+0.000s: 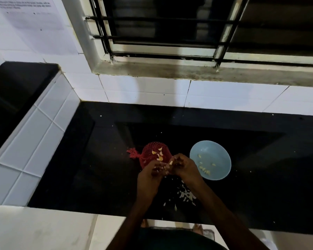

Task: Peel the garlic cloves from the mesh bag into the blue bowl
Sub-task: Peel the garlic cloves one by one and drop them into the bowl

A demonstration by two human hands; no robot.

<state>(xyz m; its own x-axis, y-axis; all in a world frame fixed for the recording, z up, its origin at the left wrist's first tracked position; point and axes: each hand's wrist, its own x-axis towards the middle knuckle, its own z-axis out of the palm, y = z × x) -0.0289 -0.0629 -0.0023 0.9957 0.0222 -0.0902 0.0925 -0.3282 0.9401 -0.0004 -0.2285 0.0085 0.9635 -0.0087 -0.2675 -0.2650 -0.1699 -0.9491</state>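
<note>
A red mesh bag [153, 152] with several pale garlic cloves showing in it lies on the black counter. To its right stands the blue bowl [210, 160], holding several peeled cloves. Just in front of the bag my left hand [153, 175] and my right hand [182, 166] meet, fingers curled. Between their fingertips they pinch one pale garlic clove [170, 163]. Both hands hover above the counter, left of the bowl.
Loose garlic skins [185, 194] are scattered on the black counter [101, 168] below my right wrist. A white tiled wall and a barred window [188, 33] rise behind. A tiled ledge [34, 138] bounds the counter on the left.
</note>
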